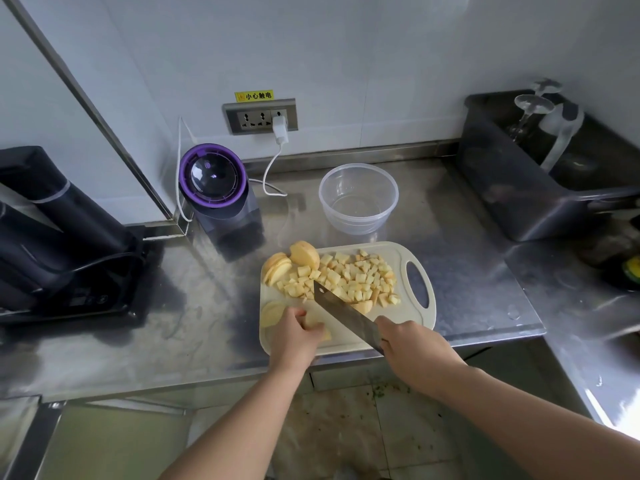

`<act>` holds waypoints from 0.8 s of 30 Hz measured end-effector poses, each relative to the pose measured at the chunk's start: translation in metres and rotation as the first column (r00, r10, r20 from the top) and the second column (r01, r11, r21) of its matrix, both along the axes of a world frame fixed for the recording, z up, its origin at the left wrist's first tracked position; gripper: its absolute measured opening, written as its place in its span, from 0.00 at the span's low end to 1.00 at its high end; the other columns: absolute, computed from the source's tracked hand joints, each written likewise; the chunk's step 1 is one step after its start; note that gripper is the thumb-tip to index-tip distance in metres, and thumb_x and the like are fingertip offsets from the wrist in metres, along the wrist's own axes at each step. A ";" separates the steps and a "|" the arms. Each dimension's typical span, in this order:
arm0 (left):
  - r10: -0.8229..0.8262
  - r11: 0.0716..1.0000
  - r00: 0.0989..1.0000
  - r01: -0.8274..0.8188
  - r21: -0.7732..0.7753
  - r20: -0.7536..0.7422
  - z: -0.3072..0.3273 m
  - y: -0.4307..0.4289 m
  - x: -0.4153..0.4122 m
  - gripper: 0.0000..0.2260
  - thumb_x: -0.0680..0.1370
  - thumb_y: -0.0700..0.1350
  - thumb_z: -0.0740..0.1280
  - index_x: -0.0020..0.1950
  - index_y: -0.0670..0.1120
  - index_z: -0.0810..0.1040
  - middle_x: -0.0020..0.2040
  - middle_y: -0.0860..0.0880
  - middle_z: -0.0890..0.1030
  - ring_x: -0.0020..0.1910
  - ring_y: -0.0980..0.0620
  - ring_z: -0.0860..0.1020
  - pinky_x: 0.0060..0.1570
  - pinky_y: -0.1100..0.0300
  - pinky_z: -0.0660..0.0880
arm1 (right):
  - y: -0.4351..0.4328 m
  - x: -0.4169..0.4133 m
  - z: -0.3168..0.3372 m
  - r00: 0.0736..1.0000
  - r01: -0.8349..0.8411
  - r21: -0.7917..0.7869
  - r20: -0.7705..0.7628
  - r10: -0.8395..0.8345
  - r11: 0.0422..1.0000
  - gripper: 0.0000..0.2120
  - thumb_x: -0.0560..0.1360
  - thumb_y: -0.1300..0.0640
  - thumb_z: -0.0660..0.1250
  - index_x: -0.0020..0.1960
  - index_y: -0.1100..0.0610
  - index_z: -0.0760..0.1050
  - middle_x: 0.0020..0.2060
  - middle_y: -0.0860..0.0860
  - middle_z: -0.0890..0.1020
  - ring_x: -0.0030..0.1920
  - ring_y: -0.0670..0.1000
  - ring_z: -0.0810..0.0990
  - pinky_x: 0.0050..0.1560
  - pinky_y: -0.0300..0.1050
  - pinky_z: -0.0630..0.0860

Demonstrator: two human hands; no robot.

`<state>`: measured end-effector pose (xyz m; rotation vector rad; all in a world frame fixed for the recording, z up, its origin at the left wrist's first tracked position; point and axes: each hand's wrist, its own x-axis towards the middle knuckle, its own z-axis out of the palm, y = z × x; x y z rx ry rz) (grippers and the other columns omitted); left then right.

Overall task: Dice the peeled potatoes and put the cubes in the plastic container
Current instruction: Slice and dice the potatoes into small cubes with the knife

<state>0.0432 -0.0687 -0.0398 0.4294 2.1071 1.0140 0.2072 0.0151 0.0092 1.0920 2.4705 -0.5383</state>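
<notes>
A pale cutting board (414, 313) lies at the counter's front edge. A heap of potato cubes (349, 278) covers its far half, with sliced potato pieces (277, 268) and a potato chunk (304, 253) at the far left. My left hand (294, 332) holds down a stack of potato slices (317, 322) on the near left of the board. My right hand (412, 344) grips the handle of a cleaver (343, 311), whose blade slants across the board right beside the left hand's fingers. The clear plastic container (358, 197) stands empty just behind the board.
A purple-lidded blender (216, 192) stands left of the container, its white cable running to a wall socket (261, 116). A black appliance (59, 230) fills the left counter. A dark tub (540, 171) holding glasses sits at the right. The counter is steel (467, 258).
</notes>
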 end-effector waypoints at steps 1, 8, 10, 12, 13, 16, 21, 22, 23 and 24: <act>0.003 1.000 1.000 -0.003 0.013 -0.013 -0.002 -0.001 0.002 0.14 0.74 0.45 0.73 0.57 0.46 0.74 0.46 0.50 0.78 0.41 0.47 0.82 0.37 0.47 0.82 | -0.002 0.000 -0.002 1.000 -0.006 0.000 0.009 0.006 1.000 0.10 0.82 0.60 0.55 0.62 0.52 0.63 0.39 0.50 0.75 0.37 0.51 0.79 0.34 0.44 0.75; -0.425 0.895 0.812 0.310 -0.322 -0.399 -0.005 -0.017 -0.004 0.30 0.73 0.50 0.73 0.73 0.50 0.66 0.66 0.48 0.68 0.62 0.49 0.72 0.58 0.59 0.72 | -0.012 -0.003 -0.011 1.000 -0.005 -0.031 0.004 0.005 1.000 0.10 0.82 0.61 0.56 0.59 0.49 0.63 0.38 0.49 0.75 0.36 0.47 0.77 0.32 0.39 0.73; -0.435 0.893 0.791 0.316 -0.321 -0.431 -0.006 -0.017 -0.002 0.28 0.74 0.49 0.72 0.72 0.49 0.67 0.65 0.48 0.68 0.61 0.49 0.72 0.59 0.59 0.73 | -0.014 -0.005 -0.012 1.000 -0.007 -0.039 0.006 0.007 0.999 0.10 0.82 0.60 0.57 0.60 0.49 0.63 0.39 0.49 0.75 0.35 0.47 0.76 0.30 0.37 0.70; -0.419 0.902 0.786 0.303 -0.308 -0.454 -0.007 -0.014 0.000 0.24 0.75 0.49 0.71 0.70 0.48 0.70 0.63 0.48 0.70 0.59 0.50 0.74 0.57 0.61 0.72 | -0.016 -0.006 -0.012 1.000 -0.019 -0.043 0.010 0.019 0.999 0.12 0.81 0.60 0.58 0.62 0.49 0.62 0.40 0.49 0.76 0.35 0.46 0.76 0.29 0.36 0.70; -0.403 0.910 0.789 0.289 -0.298 -0.465 -0.007 -0.013 0.002 0.22 0.76 0.49 0.70 0.69 0.48 0.72 0.62 0.48 0.71 0.58 0.50 0.75 0.56 0.61 0.72 | -0.017 -0.007 -0.011 1.000 -0.026 -0.043 0.012 0.026 0.999 0.13 0.81 0.60 0.58 0.63 0.49 0.62 0.40 0.49 0.76 0.35 0.46 0.76 0.28 0.36 0.69; -0.347 0.934 0.795 0.242 -0.263 -0.498 -0.007 -0.008 0.007 0.18 0.77 0.48 0.69 0.66 0.47 0.74 0.58 0.48 0.72 0.54 0.50 0.76 0.53 0.61 0.73 | -0.016 -0.010 -0.010 0.999 -0.045 -0.037 0.026 0.045 0.998 0.14 0.81 0.61 0.58 0.64 0.50 0.62 0.37 0.49 0.73 0.32 0.45 0.73 0.26 0.35 0.65; -0.235 0.967 0.869 0.163 -0.197 -0.436 -0.009 0.000 0.010 0.15 0.76 0.46 0.70 0.61 0.46 0.77 0.55 0.47 0.75 0.50 0.48 0.77 0.52 0.57 0.77 | -0.011 -0.015 -0.007 0.998 -0.062 -0.022 0.032 0.063 0.998 0.14 0.80 0.63 0.57 0.64 0.51 0.61 0.40 0.51 0.76 0.36 0.49 0.77 0.33 0.40 0.74; -0.198 0.977 0.898 0.149 -0.153 -0.392 -0.009 -0.001 0.010 0.13 0.75 0.45 0.70 0.59 0.46 0.78 0.53 0.47 0.76 0.48 0.48 0.78 0.49 0.55 0.79 | -0.011 -0.015 -0.007 0.997 -0.067 -0.024 0.034 0.068 0.997 0.15 0.80 0.63 0.57 0.64 0.51 0.61 0.42 0.51 0.76 0.36 0.48 0.77 0.34 0.40 0.74; -0.162 0.986 0.921 0.133 -0.104 -0.355 -0.010 -0.002 0.009 0.10 0.75 0.45 0.70 0.56 0.46 0.79 0.51 0.47 0.77 0.46 0.49 0.78 0.46 0.56 0.80 | -0.012 -0.014 -0.007 0.997 -0.072 -0.027 0.036 0.073 0.997 0.15 0.81 0.63 0.57 0.65 0.51 0.61 0.42 0.51 0.77 0.37 0.48 0.77 0.34 0.40 0.74; -0.143 0.989 0.932 0.126 -0.073 -0.333 -0.011 -0.004 0.008 0.07 0.75 0.44 0.70 0.52 0.45 0.80 0.47 0.49 0.79 0.44 0.50 0.78 0.43 0.60 0.78 | -0.013 -0.013 -0.007 0.996 -0.079 -0.029 0.038 0.080 0.996 0.15 0.81 0.63 0.58 0.65 0.52 0.61 0.42 0.51 0.77 0.37 0.48 0.77 0.34 0.40 0.75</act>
